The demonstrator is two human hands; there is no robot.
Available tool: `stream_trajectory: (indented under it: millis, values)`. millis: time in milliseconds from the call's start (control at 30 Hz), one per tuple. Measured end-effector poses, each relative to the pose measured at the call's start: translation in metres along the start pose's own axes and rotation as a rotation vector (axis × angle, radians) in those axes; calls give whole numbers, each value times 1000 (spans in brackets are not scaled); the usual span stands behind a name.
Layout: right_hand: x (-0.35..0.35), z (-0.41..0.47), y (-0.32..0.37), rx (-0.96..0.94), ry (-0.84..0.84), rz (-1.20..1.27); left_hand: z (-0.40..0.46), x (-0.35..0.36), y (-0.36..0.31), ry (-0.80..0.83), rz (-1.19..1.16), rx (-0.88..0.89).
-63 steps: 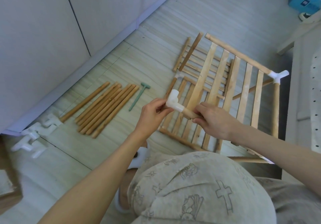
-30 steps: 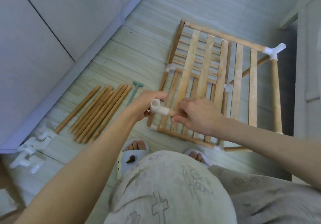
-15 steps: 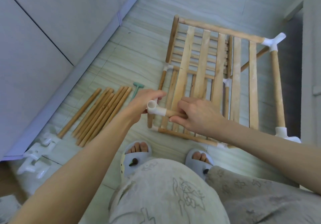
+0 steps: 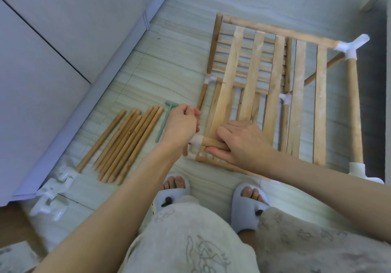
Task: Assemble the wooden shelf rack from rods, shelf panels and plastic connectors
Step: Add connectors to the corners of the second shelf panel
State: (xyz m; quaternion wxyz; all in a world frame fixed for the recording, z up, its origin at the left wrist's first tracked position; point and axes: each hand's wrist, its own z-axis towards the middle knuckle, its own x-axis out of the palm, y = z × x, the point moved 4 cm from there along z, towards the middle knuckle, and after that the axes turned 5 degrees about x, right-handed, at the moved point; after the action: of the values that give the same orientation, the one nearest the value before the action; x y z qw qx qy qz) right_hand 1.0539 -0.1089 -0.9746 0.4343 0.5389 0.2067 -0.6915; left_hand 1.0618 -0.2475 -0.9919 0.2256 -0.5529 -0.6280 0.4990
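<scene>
The half-built wooden rack point(image 4: 277, 95) stands on the floor with slatted shelf panels and white plastic connectors at its corners point(image 4: 351, 46). At its near left corner my left hand point(image 4: 182, 126) grips a white connector point(image 4: 196, 140), mostly hidden under the fingers. A wooden rod end point(image 4: 213, 143) is pushed into that connector. My right hand point(image 4: 241, 141) holds this rod, with fingers over it and thumb beneath. A lower rack rail point(image 4: 211, 161) lies just below both hands.
Several loose rods point(image 4: 127, 143) lie in a row on the floor at left, with a green mallet point(image 4: 165, 120) beside them. Spare white connectors point(image 4: 53, 196) are piled by the cabinet base. My slippered feet point(image 4: 247, 205) stand close to the rack.
Both hands have lowered the rod with its connector toward the rack's near left corner. My left hand now covers the connector from above. The view has tilted further down.
</scene>
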Motion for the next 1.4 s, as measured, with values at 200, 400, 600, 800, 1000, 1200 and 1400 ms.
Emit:
stream_trajectory:
  millis: [200,400,600,800,1000,1200,1400]
  values:
    - [6,3,0,13,45,11,7,2,3,30,31,-11]
    - [2,-4,10,-32,12,-56,-4,3,5,19,43,-20]
    - [3,-4,10,-25,-13,-60,4,6,4,57,46,-14]
    - [-3,3,7,-8,11,-77,15,8,1,77,81,14]
    - [-5,10,9,51,154,-125,9,5,-2,163,-102,-116]
    - [-28,37,20,191,624,-186,-15,-20,2,174,-407,-167]
    - [-35,101,69,216,429,-9,-39,-77,50,117,-477,-152]
